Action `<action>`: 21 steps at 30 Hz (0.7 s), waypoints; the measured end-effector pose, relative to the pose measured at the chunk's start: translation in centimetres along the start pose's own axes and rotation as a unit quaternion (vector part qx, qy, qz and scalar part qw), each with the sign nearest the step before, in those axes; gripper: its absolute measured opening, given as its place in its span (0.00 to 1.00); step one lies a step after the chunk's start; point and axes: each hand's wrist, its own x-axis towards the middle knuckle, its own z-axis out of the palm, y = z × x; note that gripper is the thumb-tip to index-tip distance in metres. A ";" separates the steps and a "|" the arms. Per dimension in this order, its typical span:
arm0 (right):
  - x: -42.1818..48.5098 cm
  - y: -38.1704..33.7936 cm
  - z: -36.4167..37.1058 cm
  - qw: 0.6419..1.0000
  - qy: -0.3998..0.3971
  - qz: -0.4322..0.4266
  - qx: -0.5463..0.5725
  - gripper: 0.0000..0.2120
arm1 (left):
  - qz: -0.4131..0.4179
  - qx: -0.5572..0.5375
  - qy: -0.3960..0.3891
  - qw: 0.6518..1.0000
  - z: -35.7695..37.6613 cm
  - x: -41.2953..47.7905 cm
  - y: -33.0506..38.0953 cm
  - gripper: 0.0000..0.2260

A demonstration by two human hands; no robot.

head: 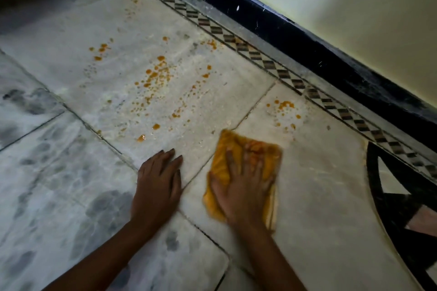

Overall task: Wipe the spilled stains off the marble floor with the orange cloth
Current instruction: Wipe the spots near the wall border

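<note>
The marble floor (319, 184) is pale with grey veining. Beyond the hands it is bounded by a chequered border strip (255, 54) and a dark skirting (307, 38) at the foot of a light wall. The left hand (158, 182) lies flat on the stone, fingers straight and together, holding nothing; it looks like a brace. Just to its right, the right hand (243, 186) presses down on the orange cloth (234, 142) with fingers spread. The cloth is folded into a rough pad, flat on the floor, and its far edge shows past the fingertips. Hand and cloth are slightly blurred.

The main scatter of orange stains (153, 75) lies ahead of the left hand, well beyond its fingertips. A smaller cluster (286, 107) sits ahead of the right hand, near the cloth's far edge. Most of the spill looks untouched, so much of the wiping seems left to do.

To do it well, the person should probably push forward with an even, flat palm — small cluster first. Drawing the spots inward would avoid smearing them towards the border's joints. The drops look wet, so lighter first passes would likely lift more than hard scrubbing — with a refold to a clean face once the cloth loads up.
</note>
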 end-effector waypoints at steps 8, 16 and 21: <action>-12.3 13.2 1.8 0.992 0.032 -0.114 -0.032 0.38 | 0.028 0.015 -0.009 0.999 -0.1 -0.3 0.0 0.21; 4.7 9.8 -1.8 0.986 0.011 0.166 0.025 0.36 | 0.025 0.001 0.021 0.999 0.8 -0.1 0.2 0.19; 2.9 -0.1 -0.2 0.999 0.028 -0.010 0.018 0.37 | 0.017 -0.020 0.029 0.999 0.8 0.0 0.0 0.19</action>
